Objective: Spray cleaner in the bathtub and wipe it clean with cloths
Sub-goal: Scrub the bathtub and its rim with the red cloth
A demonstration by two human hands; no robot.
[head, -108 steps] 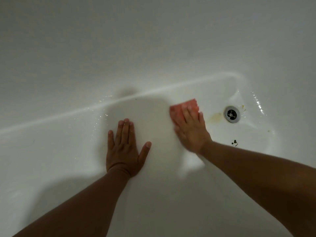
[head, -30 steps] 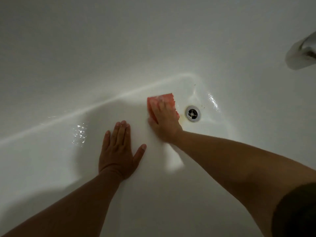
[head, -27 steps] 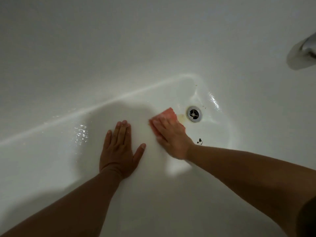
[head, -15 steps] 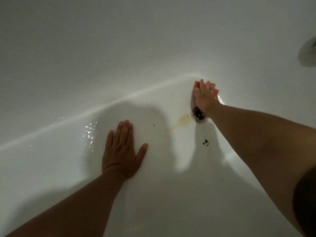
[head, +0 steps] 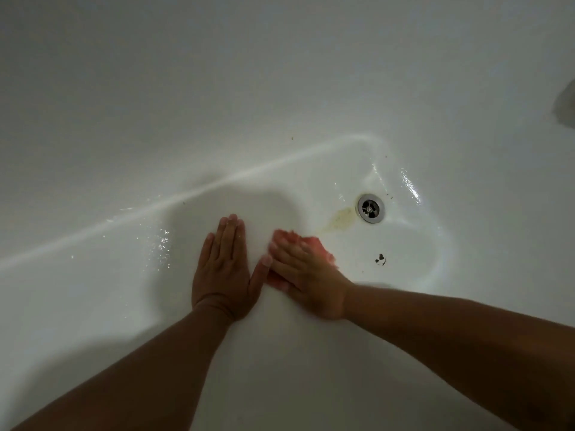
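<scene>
I look down into a white bathtub [head: 280,88]. My left hand [head: 224,269] lies flat on the tub floor, fingers spread, holding nothing. My right hand [head: 306,275] presses a pink cloth [head: 320,248] flat against the floor, just right of my left thumb. The right hand is motion-blurred and most of the cloth is hidden under it. A yellowish stain [head: 340,217] runs from the cloth's far edge toward the metal drain [head: 370,208].
A small dark speck of debris [head: 380,259] lies on the floor right of the cloth. Water droplets [head: 158,241] glisten left of my left hand. A blurred grey fitting [head: 566,107] shows at the right edge. The tub walls rise behind and to the right.
My right hand has swept the cloth back from beyond the drain to a spot beside my left thumb, uncovering the drain. My left hand has stayed planted.
</scene>
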